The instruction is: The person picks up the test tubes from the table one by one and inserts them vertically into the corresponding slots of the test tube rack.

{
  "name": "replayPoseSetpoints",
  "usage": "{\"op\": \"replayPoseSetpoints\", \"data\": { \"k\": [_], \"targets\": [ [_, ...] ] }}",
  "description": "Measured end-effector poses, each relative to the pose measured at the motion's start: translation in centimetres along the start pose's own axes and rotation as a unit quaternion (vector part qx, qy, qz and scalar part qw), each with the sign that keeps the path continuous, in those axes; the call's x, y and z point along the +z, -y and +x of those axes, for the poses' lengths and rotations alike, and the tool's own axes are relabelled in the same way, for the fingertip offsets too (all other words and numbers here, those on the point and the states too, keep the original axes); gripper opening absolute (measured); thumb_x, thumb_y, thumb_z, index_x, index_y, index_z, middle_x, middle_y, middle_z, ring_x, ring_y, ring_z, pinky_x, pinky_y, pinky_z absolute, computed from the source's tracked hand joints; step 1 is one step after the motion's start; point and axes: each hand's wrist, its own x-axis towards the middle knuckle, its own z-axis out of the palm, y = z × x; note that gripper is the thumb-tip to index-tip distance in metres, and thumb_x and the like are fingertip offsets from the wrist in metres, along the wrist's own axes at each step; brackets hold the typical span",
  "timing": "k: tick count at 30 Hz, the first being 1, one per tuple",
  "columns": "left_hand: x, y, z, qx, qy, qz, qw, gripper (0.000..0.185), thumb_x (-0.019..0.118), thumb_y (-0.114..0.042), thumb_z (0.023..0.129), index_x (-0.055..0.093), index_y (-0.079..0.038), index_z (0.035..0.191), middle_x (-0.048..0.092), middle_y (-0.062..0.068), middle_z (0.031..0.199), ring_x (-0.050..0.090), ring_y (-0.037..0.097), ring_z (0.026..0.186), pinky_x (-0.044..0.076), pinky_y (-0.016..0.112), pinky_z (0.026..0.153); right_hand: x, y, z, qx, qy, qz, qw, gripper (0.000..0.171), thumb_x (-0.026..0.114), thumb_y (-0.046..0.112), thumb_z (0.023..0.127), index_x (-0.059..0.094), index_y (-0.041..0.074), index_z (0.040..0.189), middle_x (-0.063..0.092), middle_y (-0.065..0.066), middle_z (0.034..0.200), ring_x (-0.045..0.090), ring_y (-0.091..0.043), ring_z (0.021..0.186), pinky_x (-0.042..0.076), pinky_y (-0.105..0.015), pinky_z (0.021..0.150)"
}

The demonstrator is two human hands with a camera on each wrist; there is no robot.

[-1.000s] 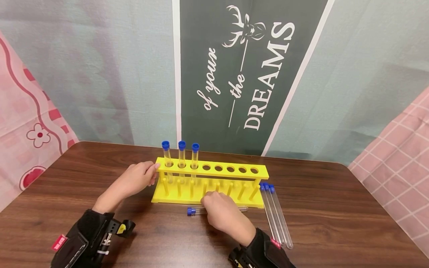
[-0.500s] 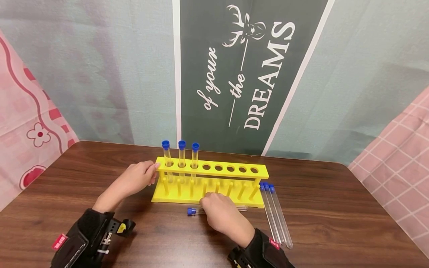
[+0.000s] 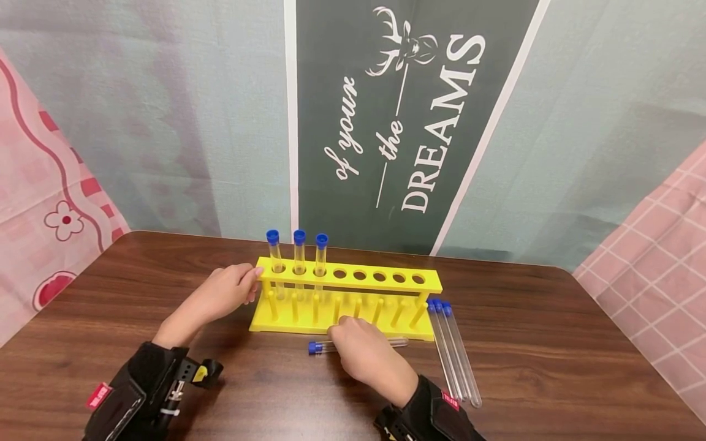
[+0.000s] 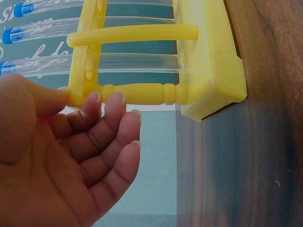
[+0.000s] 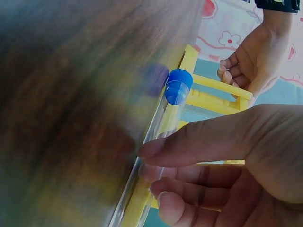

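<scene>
A yellow test tube rack [image 3: 369,277] stands upright on the table. My left hand [image 3: 228,291] pinches the left end of its top plate between thumb and index finger; the other fingers curl loosely beside the end post. Three blue-capped test tubes [image 3: 299,251] stand in the leftmost holes. Along the rack's front edge lies another clear test tube [image 3: 325,347], its blue cap pointing left. My right hand [image 3: 366,352] holds this tube around its middle, covering part of it. The right wrist view shows the thumb [image 5: 158,147] on the tube, just below the blue cap [image 5: 179,85].
Three more capped test tubes [image 3: 456,361] lie side by side at the rack's right end, caps toward the back. The brown wooden table [image 3: 551,343] ends at a hanging cloth backdrop [image 3: 248,122]. Pink cloths hang at both sides.
</scene>
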Motion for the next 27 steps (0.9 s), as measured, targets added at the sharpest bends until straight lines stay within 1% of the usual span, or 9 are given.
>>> {"op": "replayPoseSetpoints", "data": {
  "k": [10,18,23,27],
  "targets": [
    [0.0,0.1,0.0,0.001,0.0,0.002,1.0,0.032,0.038,-0.023,0.1,0.052,-0.002,0.079,0.048,0.002,0.063,0.041,0.017,0.056,0.034,0.03,0.054,-0.1,-0.2,-0.1,-0.002,0.002,-0.004,1.0,0.013,0.063,-0.004,0.081,0.065,0.008,0.079,0.049,-0.002,0.063,0.043,-0.011,0.054,0.034,-0.024,0.049],
    [0.0,0.1,0.1,0.0,0.001,0.002,1.0,0.031,0.039,-0.021,0.099,0.052,-0.001,0.079,0.048,0.002,0.062,0.041,0.016,0.056,0.034,0.029,0.054,-0.6,-0.3,-0.1,0.013,0.023,0.025,0.999,0.013,0.061,-0.004,0.082,0.066,0.009,0.083,0.048,0.0,0.064,0.042,-0.01,0.055,0.033,-0.023,0.05],
    [0.0,0.0,0.0,0.0,-0.001,0.005,1.0,0.033,0.038,-0.023,0.099,0.052,-0.002,0.078,0.047,0.002,0.062,0.041,0.016,0.056,0.034,0.03,0.054,-1.0,-0.3,-0.1,0.019,0.03,0.042,0.998,0.014,0.061,-0.005,0.081,0.065,0.009,0.081,0.046,0.001,0.063,0.041,-0.01,0.056,0.032,-0.024,0.05],
    [0.0,0.0,-0.1,-0.001,-0.001,0.005,1.0,0.033,0.038,-0.024,0.1,0.052,-0.003,0.078,0.047,0.002,0.062,0.04,0.016,0.055,0.034,0.03,0.054,-1.5,-0.4,-0.2,0.016,0.026,0.052,0.998,0.014,0.061,-0.006,0.079,0.063,0.008,0.078,0.044,0.002,0.062,0.04,-0.01,0.056,0.032,-0.023,0.051]
  ]
}}
